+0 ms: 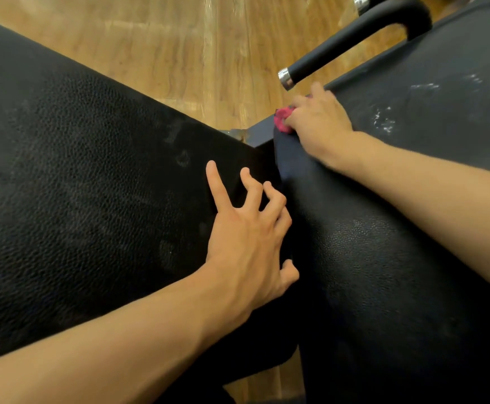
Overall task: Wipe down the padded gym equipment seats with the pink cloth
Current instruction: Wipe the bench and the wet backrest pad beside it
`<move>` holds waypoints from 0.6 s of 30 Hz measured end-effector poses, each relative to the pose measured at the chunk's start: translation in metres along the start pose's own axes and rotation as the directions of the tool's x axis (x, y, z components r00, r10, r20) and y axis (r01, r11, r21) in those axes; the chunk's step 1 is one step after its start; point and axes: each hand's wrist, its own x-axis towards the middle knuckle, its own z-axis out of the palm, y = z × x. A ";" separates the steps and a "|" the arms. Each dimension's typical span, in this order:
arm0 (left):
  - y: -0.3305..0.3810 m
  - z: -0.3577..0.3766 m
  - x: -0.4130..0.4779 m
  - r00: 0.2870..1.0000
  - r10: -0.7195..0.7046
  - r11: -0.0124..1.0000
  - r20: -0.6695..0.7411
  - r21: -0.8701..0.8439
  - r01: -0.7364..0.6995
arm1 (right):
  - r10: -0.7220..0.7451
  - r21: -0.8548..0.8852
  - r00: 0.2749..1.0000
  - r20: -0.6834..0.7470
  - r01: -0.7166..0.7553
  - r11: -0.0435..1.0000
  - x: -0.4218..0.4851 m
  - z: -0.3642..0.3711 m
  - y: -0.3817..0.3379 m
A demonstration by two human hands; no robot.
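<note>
Two black padded seats meet in a V. The left pad (77, 176) fills the left side and the right pad (398, 243) the right. My right hand (316, 118) grips the bunched pink cloth (282, 119) and holds it against the far left corner of the right pad; only a small part of the cloth shows past my fingers. My left hand (249, 228) rests on the left pad's right edge by the gap, fingers spread and loosely bent, holding nothing. White smears (383, 121) mark the right pad beyond my right hand.
A black handle with a chrome end cap (340, 51) juts over the floor just above my right hand. A dark metal frame bar (261, 132) joins the two pads. Wood-look flooring (194, 53) lies beyond and between the pads.
</note>
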 end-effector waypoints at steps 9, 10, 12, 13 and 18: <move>0.000 -0.003 -0.001 1.000 -0.005 1.000 0.006 0.000 0.005 | -0.333 0.095 0.943 -0.009 0.332 0.939 -0.119 -0.033 -0.001; 0.001 -0.002 0.000 1.000 -0.002 1.000 0.012 -0.005 0.002 | -0.297 0.077 0.955 -0.025 0.298 0.951 -0.102 -0.027 0.007; 0.000 -0.001 0.000 1.000 0.000 1.000 0.015 -0.001 0.000 | -0.135 0.033 0.985 -0.106 0.140 0.990 -0.060 -0.014 0.023; 0.001 -0.001 0.000 1.000 0.001 1.000 0.012 0.003 -0.001 | -0.044 0.008 0.993 -0.106 0.045 0.999 -0.040 -0.009 0.029; 0.001 -0.002 0.001 1.000 0.006 1.000 0.030 0.005 -0.006 | 0.066 -0.079 0.990 -0.122 -0.076 0.994 -0.022 -0.004 0.020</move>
